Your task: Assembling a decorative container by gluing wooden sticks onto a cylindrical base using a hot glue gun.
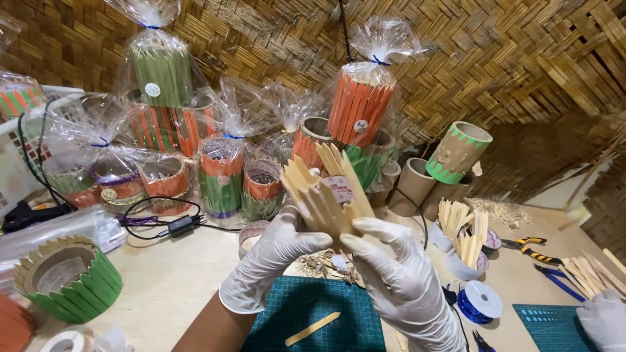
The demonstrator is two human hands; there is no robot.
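My left hand [274, 261] and right hand [401, 274] meet above the near middle of the tabletop [169, 280], both touching a tube clad in wooden sticks [326, 192]. Below them a cutting mat [313, 313] lies at the near edge, one loose stick [312, 328] on it. Wrapped stick-clad tubes [222, 176] stand along the far edge against the woven wall [495, 52]. A stick-ringed roll [68, 277] sits near the left edge. Cups holding sticks [464, 244] stand right of my hands, pliers [531, 248] beyond them. Another person's hand [603, 319] lies at the near right corner.
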